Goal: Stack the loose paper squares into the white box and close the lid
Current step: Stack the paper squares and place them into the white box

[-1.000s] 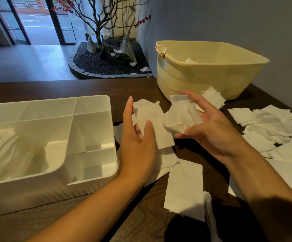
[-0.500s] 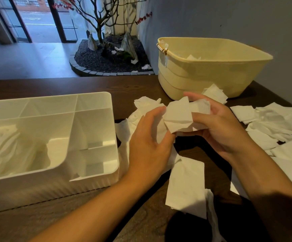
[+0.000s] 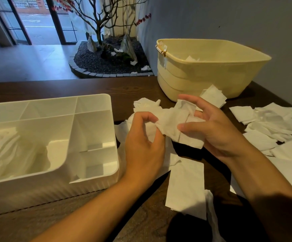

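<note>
Head view: your left hand point(image 3: 142, 142) and right hand point(image 3: 211, 130) both pinch a crumpled paper point(image 3: 175, 126) above the counter point(image 3: 141, 215). The box point(image 3: 96, 173) sits open at the left edge; loose squares point(image 3: 271, 130) lie at the right edge.

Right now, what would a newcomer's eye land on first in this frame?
Both hands at centre: the left hand and right hand grip a crumpled bunch of paper squares above the dark wooden table. To their left sits the open white box with dividers; behind them stands a yellow tub, and more loose squares litter the table's right side.
</note>
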Available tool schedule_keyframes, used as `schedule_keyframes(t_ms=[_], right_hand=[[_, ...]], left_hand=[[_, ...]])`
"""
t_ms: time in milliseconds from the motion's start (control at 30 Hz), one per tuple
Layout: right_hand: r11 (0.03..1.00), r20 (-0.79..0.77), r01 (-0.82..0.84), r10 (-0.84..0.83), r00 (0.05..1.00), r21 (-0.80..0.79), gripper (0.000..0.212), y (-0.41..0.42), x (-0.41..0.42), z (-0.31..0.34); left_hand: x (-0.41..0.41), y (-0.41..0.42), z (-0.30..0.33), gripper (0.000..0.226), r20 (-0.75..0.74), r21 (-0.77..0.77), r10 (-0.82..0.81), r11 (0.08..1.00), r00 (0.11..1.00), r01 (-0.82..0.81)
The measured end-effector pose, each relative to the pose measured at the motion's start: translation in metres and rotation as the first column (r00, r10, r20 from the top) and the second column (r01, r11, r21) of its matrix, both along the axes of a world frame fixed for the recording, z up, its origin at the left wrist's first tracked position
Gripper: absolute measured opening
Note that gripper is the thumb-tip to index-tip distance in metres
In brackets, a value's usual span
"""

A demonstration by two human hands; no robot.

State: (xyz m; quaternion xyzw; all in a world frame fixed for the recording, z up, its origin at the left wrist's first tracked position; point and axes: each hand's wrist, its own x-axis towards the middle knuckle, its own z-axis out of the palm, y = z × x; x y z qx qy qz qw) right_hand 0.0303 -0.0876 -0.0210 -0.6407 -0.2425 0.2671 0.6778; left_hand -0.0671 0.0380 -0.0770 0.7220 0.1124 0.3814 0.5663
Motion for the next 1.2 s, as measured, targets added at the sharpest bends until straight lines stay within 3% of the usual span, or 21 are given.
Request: schedule_keyframes(t_ms=[167,300,433,600,700,767,833,933,1067,1200], right_hand=[[0.996,-0.074,0.086,-0.084,0.994,0.027,0.057,0.001,0.004,-0.002],[0.993,-0.093,0.116,-0.112,0.989,0.033,0.054,0.002,0.004,-0.002],[0.994,-0.115,0.102,-0.098,0.989,0.038,0.052,0.003,0.003,-0.002],[0.991,-0.119,0.129,-0.130,0.984,-0.019,0.048,0.004,0.003,-0.004],[0.978,-0.134,0.210,-0.207,0.969,0.005,0.034,0.006,0.005,-0.003],[0.956,-0.030,0.293,-0.293,0.956,-0.001,0.025,0.006,0.004,-0.002],[0.929,0.231,0.369,-0.354,0.907,-0.024,0.022,0.004,0.004,-0.004],[0.941,0.525,0.338,-0.294,0.798,0.013,0.023,0.004,-0.004,-0.004],[0.989,0.548,0.143,-0.100,0.830,-0.036,0.046,0.002,-0.006,-0.005],[0.989,0.507,0.075,0.000,0.862,-0.127,0.035,0.000,-0.003,-0.004]], left_hand=[[0.001,0.003,0.003,0.013,-0.076,-0.021,0.042,0.999,0.996,-0.043],[-0.005,-0.001,0.009,0.060,-0.100,-0.106,-0.124,0.988,0.987,0.113],[-0.005,-0.007,0.008,0.030,-0.053,-0.005,-0.104,0.995,0.993,0.103],[-0.005,-0.008,0.006,0.025,-0.038,0.047,-0.090,0.995,0.995,0.092],[-0.003,-0.008,0.004,0.021,-0.024,0.214,0.019,0.977,1.000,-0.013],[-0.004,-0.008,0.002,0.017,-0.009,0.321,0.074,0.945,0.997,-0.067],[-0.005,-0.009,0.001,0.013,0.022,0.398,0.101,0.912,0.995,-0.101],[-0.004,-0.008,0.001,0.018,0.081,0.432,0.111,0.892,0.991,-0.135],[-0.003,-0.008,0.004,0.018,0.117,0.401,0.104,0.905,0.988,-0.143],[-0.002,-0.004,0.006,0.011,0.067,0.223,0.102,0.968,0.993,-0.114]])
